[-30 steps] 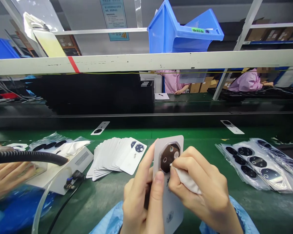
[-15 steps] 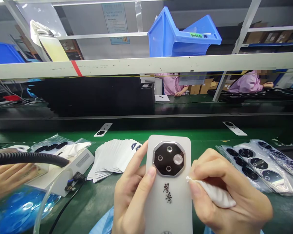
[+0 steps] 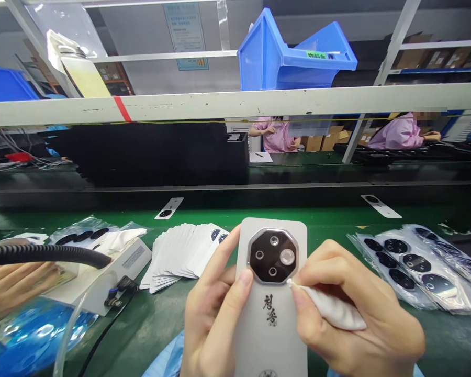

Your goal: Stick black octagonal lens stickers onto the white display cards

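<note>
My left hand [image 3: 214, 314] grips a white phone back cover [image 3: 272, 324] upright, thumb on its front face. The cover carries a dark octagonal camera module [image 3: 272, 255] with a silver rim and black characters below it. My right hand [image 3: 357, 314] pinches a folded white cloth [image 3: 329, 309], whose tip touches the cover just beside the module's lower right edge.
A fanned stack of white covers [image 3: 180, 254] lies left of centre on the green bench [image 3: 416, 335]. Bagged black lens plates [image 3: 412, 264] sit at right. Another person's hand [image 3: 11, 288], a black hose [image 3: 43, 255] and a white device [image 3: 110, 277] are at left. Single covers [image 3: 168, 208] lie on the belt.
The cover turned from edge-tilted to facing me. My right hand took the cloth off the module, drew away to the right, then brought its tip back to the module's lower right edge.
</note>
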### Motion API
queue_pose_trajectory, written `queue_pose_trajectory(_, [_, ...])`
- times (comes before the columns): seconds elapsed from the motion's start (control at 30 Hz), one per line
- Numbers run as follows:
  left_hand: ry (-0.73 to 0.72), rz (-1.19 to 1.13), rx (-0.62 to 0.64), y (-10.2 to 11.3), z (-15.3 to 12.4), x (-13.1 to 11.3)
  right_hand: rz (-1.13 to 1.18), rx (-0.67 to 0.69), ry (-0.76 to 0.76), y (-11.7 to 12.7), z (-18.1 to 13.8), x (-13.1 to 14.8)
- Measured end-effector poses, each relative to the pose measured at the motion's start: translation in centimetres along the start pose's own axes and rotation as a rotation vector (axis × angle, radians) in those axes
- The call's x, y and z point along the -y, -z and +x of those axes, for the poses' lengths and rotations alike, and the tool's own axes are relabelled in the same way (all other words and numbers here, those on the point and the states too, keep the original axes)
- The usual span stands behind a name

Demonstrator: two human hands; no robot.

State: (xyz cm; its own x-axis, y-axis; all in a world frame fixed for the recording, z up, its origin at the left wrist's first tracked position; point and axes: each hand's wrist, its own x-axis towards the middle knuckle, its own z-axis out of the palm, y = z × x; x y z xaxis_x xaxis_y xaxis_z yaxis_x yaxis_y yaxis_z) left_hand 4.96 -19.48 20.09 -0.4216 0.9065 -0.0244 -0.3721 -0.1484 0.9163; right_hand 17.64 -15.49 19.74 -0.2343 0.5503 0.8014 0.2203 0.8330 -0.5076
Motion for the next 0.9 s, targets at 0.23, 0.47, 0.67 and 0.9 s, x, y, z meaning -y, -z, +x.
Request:
queue_pose_trajectory(0.23, [-0.158,0.116,-0.12,-0.6,-0.6,0.5,-0.296,0.028,0.158,-1.1,-0.3,-0.7])
queue_pose_trajectory(0.47, [-0.225,0.19,-0.11,-0.4,-0.6,0.7,-0.337,0.143,0.223,-0.6,-0.2,-1.0])
queue_pose_trajectory(0.67, [-0.089,0.087,-0.096,-0.2,-0.5,0.3,-0.001,0.078,0.101,0.0,0.6,-0.7])
queue_pose_trajectory(0.9, [0.055,-0.078,-0.018,-0.2,-0.1,-0.5,0.149,-0.065,0.03,0.1,0.5,0.0])
